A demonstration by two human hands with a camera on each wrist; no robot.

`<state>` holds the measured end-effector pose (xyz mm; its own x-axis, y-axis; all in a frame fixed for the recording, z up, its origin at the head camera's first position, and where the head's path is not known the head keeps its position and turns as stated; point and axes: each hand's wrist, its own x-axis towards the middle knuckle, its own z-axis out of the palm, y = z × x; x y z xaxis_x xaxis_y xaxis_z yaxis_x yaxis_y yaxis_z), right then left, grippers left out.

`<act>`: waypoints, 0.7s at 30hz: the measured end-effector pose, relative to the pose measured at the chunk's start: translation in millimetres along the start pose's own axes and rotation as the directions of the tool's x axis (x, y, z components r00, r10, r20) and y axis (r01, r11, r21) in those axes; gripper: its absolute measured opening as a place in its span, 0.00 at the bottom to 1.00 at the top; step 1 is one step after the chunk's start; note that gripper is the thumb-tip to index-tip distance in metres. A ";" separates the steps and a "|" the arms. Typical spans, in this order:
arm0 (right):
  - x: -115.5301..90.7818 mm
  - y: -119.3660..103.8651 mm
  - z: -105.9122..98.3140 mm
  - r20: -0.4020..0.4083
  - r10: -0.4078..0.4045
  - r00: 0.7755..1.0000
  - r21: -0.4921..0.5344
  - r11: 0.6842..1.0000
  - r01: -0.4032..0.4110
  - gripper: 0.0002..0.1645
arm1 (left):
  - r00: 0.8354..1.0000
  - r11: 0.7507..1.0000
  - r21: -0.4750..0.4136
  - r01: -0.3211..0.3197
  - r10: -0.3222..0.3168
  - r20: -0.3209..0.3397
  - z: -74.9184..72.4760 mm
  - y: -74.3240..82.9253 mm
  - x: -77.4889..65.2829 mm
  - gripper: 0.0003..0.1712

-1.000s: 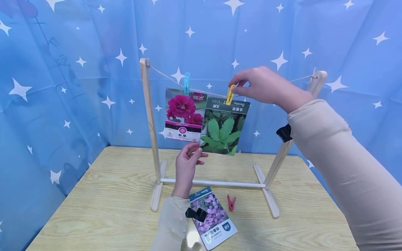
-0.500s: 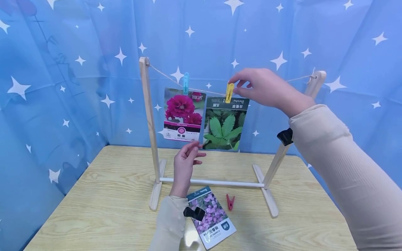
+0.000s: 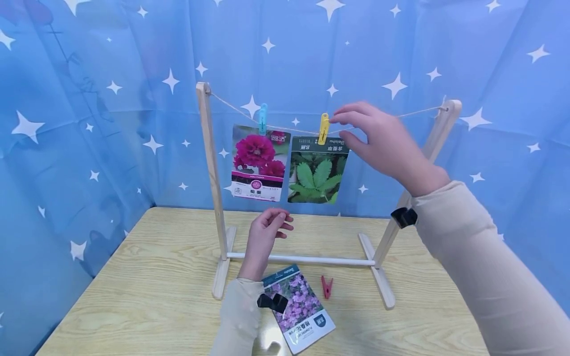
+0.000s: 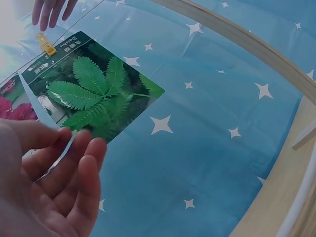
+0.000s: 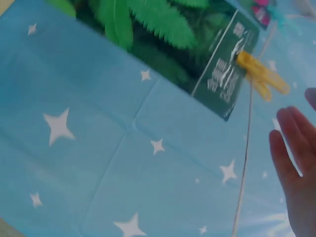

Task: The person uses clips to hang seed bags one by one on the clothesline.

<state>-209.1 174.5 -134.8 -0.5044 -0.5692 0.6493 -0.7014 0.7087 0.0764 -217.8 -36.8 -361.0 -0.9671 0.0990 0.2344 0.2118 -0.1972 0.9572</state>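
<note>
A green-leaf seed packet (image 3: 315, 173) hangs from the string, held at its top edge by a yellow clothespin (image 3: 323, 129). My right hand (image 3: 378, 138) is just right of that clothespin, fingers spread and apart from it, as the right wrist view also shows. Below the packets is my left hand (image 3: 269, 225), its fingers loosely bent with nothing between them. To the left, a pink-flower seed packet (image 3: 257, 165) hangs from a blue clothespin (image 3: 262, 118). Both packets hang side by side with their pictures facing me.
The string (image 3: 418, 112) spans a wooden stand with two posts (image 3: 211, 168) and a white crossbar (image 3: 298, 259). On the table (image 3: 142, 277) lie a purple-flower seed packet (image 3: 299, 301), partly behind my left wrist, and a red clothespin (image 3: 327, 287). A blue star-patterned curtain (image 3: 133, 109) hangs behind.
My right hand has let go of the yellow clothespin and moved right. My left hand has come away from the packets and slightly down. The green-leaf packet now hangs freely.
</note>
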 end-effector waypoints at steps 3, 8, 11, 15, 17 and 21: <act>-12.6 -1.7 6.7 -0.058 -0.013 0.998 0.031 0.999 0.015 0.18 | 0.999 0.999 0.046 0.009 -0.011 0.051 0.6 -3.9 1.3 0.18; -33.5 -4.6 14.7 -0.116 0.002 0.993 0.098 0.995 0.010 0.17 | 0.994 0.993 0.118 -0.007 -0.006 0.108 4.6 -4.0 -1.2 0.20; -45.0 -5.7 16.4 -0.162 0.011 0.987 0.139 0.990 0.011 0.14 | 0.990 0.985 0.172 -0.014 -0.011 0.143 8.1 -3.1 -3.7 0.19; -59.0 -7.8 18.6 -0.193 0.047 0.980 0.193 0.981 -0.009 0.13 | 0.982 0.956 0.291 -0.040 -0.017 0.189 14.4 -2.0 -7.2 0.16; -65.3 -8.7 21.8 -0.194 0.077 0.978 0.225 0.974 -0.032 0.14 | 0.980 0.939 0.342 -0.040 -0.030 0.196 17.7 -2.1 -9.2 0.15; -78.1 -7.7 34.1 -0.177 0.140 0.974 0.306 0.949 -0.081 0.15 | 0.979 0.919 0.393 -0.014 -0.068 0.194 21.7 -4.6 -14.1 0.13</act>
<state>-181.4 199.2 -211.9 -0.5004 -0.3820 0.7770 -0.7787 0.5908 -0.2111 -202.1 -16.1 -365.0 -0.9335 0.2995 0.1971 0.2636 0.2010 0.9434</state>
